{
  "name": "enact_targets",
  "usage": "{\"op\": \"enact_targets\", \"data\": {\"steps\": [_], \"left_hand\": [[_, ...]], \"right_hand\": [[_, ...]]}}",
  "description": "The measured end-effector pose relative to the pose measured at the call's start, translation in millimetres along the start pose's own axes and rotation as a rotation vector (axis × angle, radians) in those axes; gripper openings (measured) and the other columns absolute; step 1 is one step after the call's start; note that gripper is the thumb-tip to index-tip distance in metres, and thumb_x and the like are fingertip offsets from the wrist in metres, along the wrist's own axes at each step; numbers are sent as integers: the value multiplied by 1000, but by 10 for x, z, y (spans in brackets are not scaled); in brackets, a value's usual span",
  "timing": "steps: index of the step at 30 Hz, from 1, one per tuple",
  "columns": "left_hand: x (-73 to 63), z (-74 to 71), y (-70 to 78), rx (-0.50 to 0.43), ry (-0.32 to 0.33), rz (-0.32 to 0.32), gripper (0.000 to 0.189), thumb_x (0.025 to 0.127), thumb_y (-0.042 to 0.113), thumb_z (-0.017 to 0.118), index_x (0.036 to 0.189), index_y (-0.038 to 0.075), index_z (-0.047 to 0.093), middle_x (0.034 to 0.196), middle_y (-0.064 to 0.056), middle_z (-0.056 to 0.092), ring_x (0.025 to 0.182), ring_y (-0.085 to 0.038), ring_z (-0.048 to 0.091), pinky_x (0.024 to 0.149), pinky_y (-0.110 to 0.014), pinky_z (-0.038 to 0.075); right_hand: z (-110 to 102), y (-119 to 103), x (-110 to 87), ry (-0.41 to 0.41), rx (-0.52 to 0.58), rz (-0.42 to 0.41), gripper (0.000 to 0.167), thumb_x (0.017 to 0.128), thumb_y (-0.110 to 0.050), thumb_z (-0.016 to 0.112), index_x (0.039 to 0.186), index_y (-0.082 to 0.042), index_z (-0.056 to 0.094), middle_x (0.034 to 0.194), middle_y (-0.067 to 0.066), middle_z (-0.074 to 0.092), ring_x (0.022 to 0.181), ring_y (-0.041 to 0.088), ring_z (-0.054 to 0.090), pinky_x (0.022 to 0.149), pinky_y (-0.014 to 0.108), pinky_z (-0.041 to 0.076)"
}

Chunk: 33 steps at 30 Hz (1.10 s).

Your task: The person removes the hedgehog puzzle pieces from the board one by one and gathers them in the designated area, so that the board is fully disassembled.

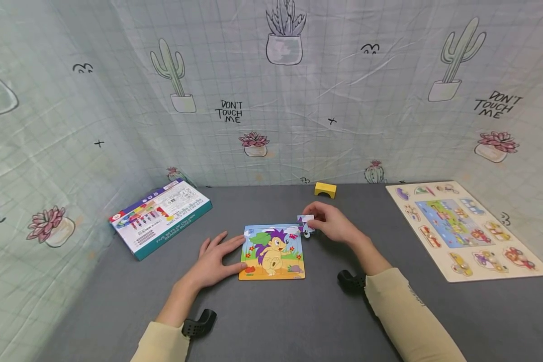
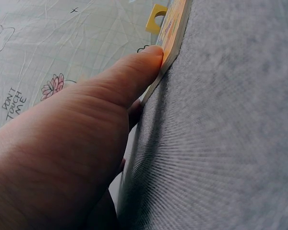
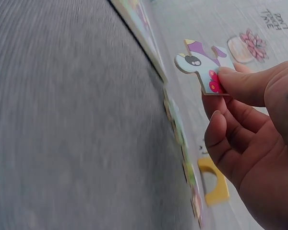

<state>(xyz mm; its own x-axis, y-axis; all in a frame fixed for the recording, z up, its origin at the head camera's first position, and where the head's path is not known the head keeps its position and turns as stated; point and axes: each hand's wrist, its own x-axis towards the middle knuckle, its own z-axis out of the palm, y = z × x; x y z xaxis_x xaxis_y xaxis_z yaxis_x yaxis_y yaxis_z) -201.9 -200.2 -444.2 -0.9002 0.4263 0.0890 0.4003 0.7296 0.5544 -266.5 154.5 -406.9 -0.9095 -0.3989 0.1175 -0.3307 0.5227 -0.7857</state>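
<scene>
My right hand (image 1: 330, 221) pinches a jigsaw piece (image 3: 201, 67) between thumb and fingers. The piece shows a cartoon eye, purple patches and a pink butterfly. It is held up at the top right corner of a square hedgehog puzzle board (image 1: 273, 256), overlapping that corner in the head view. My left hand (image 1: 212, 261) lies along the board's left side, fingers spread and fairly straight. In the left wrist view the thumb (image 2: 151, 55) presses against the board's edge.
A yellow arch block (image 1: 326, 189) stands behind the right hand. To the left lies a boxed bead set (image 1: 163, 216). A wooden vehicle puzzle board (image 1: 468, 231) lies on the right of the grey table (image 1: 271, 322). A printed curtain (image 1: 271, 95) encloses the back and sides.
</scene>
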Motion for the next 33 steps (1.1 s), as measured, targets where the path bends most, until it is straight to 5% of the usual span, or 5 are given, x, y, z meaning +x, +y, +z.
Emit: {"op": "enact_targets", "data": {"steps": [33], "left_hand": [[-5, 1, 9, 6, 9, 15, 69, 91, 44, 74, 149, 12, 53, 152, -7, 50, 149, -41, 20, 114, -65, 3]], "right_hand": [[-625, 463, -339, 42, -88, 13, 19, 99, -4, 64, 117, 1, 64, 104, 12, 65, 88, 21, 58, 75, 32, 49]]}}
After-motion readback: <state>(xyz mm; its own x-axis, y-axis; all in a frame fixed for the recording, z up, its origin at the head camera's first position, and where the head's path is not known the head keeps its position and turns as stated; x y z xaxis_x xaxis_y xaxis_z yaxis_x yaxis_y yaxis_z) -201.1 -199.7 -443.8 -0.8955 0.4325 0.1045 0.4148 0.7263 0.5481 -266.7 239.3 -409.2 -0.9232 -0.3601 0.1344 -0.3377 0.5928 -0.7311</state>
